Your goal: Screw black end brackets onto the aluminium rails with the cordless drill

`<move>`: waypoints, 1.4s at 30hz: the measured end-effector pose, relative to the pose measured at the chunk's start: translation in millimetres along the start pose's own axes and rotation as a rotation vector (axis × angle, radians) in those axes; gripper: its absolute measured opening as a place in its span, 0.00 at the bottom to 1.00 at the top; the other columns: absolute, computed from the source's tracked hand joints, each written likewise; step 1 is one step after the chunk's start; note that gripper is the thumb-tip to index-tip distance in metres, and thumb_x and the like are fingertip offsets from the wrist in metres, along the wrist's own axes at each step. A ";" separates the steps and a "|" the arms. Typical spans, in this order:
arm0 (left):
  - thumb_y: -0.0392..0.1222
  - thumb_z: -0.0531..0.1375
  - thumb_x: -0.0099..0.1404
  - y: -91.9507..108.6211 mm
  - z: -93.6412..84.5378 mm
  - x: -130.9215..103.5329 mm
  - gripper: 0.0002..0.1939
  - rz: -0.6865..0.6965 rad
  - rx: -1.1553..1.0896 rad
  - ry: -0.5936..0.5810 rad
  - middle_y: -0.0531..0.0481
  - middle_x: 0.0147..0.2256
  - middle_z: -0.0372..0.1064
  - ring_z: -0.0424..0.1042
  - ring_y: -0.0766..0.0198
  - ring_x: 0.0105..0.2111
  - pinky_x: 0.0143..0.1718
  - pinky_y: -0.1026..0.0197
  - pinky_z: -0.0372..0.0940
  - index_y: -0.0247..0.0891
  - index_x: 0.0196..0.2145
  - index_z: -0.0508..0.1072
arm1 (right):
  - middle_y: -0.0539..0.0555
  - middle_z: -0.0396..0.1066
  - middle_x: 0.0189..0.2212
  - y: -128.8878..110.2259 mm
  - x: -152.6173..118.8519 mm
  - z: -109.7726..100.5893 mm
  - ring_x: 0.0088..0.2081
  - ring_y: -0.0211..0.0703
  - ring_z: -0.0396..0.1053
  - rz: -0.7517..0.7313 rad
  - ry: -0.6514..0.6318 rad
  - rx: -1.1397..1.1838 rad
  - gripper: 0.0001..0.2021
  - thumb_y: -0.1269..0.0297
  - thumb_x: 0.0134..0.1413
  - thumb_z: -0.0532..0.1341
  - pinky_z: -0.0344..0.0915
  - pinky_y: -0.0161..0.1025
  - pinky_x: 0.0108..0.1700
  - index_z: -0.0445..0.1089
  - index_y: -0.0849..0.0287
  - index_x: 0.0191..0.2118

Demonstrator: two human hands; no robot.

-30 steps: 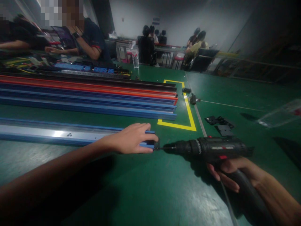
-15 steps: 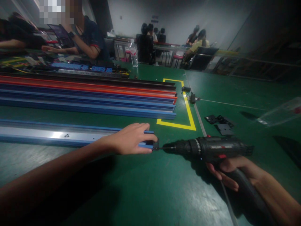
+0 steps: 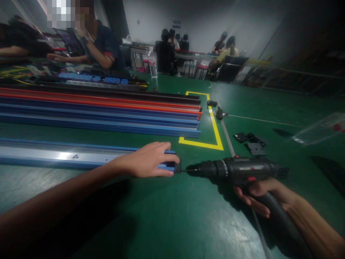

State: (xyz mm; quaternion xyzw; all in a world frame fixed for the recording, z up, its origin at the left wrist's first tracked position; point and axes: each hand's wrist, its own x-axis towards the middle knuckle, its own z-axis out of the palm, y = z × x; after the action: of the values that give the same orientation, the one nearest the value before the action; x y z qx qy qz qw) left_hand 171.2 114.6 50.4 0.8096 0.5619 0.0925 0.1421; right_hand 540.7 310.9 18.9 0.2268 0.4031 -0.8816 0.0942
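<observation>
A blue rail with a silvery inner face [image 3: 51, 153] lies across the green table, with a small black end piece [image 3: 178, 165] at its right end. Over that end, my left hand [image 3: 153, 160] grips the rail, fingertips by the end piece. My right hand [image 3: 258, 196] is wrapped round the handle of a black power drill [image 3: 239, 168]. The drill lies level, pointing left, and its thin bit [image 3: 188, 170] reaches the end piece near the lower edge. Whether the bit sits in a screw is too small to tell.
Blue, red and black rails [image 3: 107, 108] lie behind, their ends inside a yellow tape outline [image 3: 218, 133]. Black plates [image 3: 256, 148] lie beyond the drill. A clear container [image 3: 320, 127] is at the right, a water bottle [image 3: 153, 64] at the back. A person [image 3: 105, 46] sits at the far left.
The whole view has shifted very slightly. Both hands, the drill and the rail keep the same places relative to each other. The seated person's raised hand has moved a little.
</observation>
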 end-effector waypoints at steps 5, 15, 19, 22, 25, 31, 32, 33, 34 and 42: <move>0.60 0.54 0.71 -0.1 -1.1 -0.5 0.19 -0.022 -0.015 -0.027 0.46 0.46 0.64 0.65 0.54 0.46 0.49 0.53 0.60 0.53 0.54 0.71 | 0.58 0.75 0.25 -0.5 0.9 -0.4 0.14 0.33 0.66 0.001 -0.011 0.011 0.15 0.66 0.46 0.63 0.67 0.28 0.18 0.79 0.70 0.38; 0.60 0.55 0.71 -1.4 0.5 0.1 0.19 -0.031 -0.014 -0.028 0.46 0.47 0.62 0.65 0.53 0.46 0.48 0.53 0.60 0.54 0.54 0.71 | 0.59 0.77 0.27 -0.7 0.4 -3.8 0.17 0.34 0.71 0.007 -0.053 0.051 0.13 0.68 0.49 0.63 0.69 0.28 0.20 0.78 0.71 0.39; 0.60 0.55 0.71 -1.6 0.8 -0.8 0.19 -0.025 -0.021 -0.017 0.46 0.47 0.63 0.65 0.54 0.45 0.49 0.53 0.60 0.54 0.54 0.71 | 0.60 0.78 0.27 -0.9 1.0 -5.1 0.17 0.36 0.72 0.007 -0.047 0.059 0.14 0.69 0.49 0.63 0.69 0.27 0.20 0.78 0.72 0.40; 0.61 0.54 0.71 -1.9 1.0 -1.2 0.20 -0.026 -0.026 -0.012 0.46 0.47 0.63 0.65 0.54 0.45 0.51 0.52 0.60 0.53 0.54 0.72 | 0.58 0.78 0.27 -1.3 1.9 -5.7 0.18 0.35 0.72 0.016 -0.074 0.068 0.14 0.68 0.48 0.63 0.70 0.27 0.20 0.78 0.72 0.40; 0.61 0.54 0.71 -1.7 0.7 -1.0 0.20 -0.032 -0.010 -0.031 0.46 0.47 0.63 0.64 0.54 0.46 0.51 0.52 0.60 0.53 0.54 0.71 | 0.58 0.78 0.28 -1.4 2.2 -5.9 0.18 0.34 0.72 0.023 -0.099 0.071 0.14 0.69 0.49 0.63 0.70 0.27 0.21 0.78 0.72 0.40; 0.61 0.53 0.71 0.6 -1.3 -0.4 0.20 -0.040 0.003 -0.055 0.46 0.45 0.61 0.64 0.54 0.45 0.50 0.51 0.60 0.53 0.54 0.70 | 0.58 0.77 0.28 -0.8 1.5 -6.3 0.19 0.34 0.73 0.002 -0.109 0.060 0.14 0.69 0.50 0.62 0.69 0.27 0.21 0.77 0.73 0.41; 0.61 0.53 0.71 1.0 -1.6 -0.3 0.20 -0.040 0.003 -0.054 0.46 0.45 0.61 0.64 0.54 0.45 0.50 0.51 0.60 0.53 0.54 0.70 | 0.58 0.77 0.28 -0.8 1.4 -6.3 0.19 0.34 0.73 0.001 -0.104 0.056 0.14 0.69 0.50 0.62 0.69 0.27 0.21 0.77 0.73 0.41; 0.61 0.53 0.71 1.2 -1.7 -0.1 0.20 -0.039 0.002 -0.052 0.46 0.46 0.61 0.64 0.54 0.45 0.50 0.51 0.60 0.53 0.54 0.70 | 0.58 0.77 0.28 -0.9 1.4 -6.3 0.19 0.34 0.73 0.000 -0.097 0.053 0.14 0.69 0.50 0.62 0.69 0.27 0.21 0.77 0.73 0.40; 0.61 0.53 0.71 1.4 -1.7 0.0 0.20 -0.039 0.001 -0.052 0.46 0.46 0.61 0.64 0.53 0.46 0.49 0.52 0.60 0.53 0.54 0.70 | 0.58 0.77 0.28 -1.0 1.4 -6.1 0.19 0.34 0.73 -0.001 -0.093 0.051 0.13 0.69 0.50 0.62 0.69 0.27 0.21 0.77 0.72 0.40; 0.60 0.55 0.70 0.1 -1.7 0.7 0.19 -0.029 -0.023 -0.033 0.47 0.45 0.61 0.64 0.54 0.45 0.48 0.54 0.59 0.52 0.53 0.71 | 0.58 0.78 0.28 -2.6 0.9 -4.4 0.19 0.34 0.73 0.000 -0.104 0.044 0.13 0.69 0.51 0.61 0.70 0.27 0.22 0.77 0.73 0.40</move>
State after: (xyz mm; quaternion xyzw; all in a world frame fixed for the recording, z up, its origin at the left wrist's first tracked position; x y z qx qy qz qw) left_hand 171.0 115.5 52.0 0.8011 0.5701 0.0835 0.1619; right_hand 540.4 316.0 17.7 0.1827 0.3781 -0.9009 0.1098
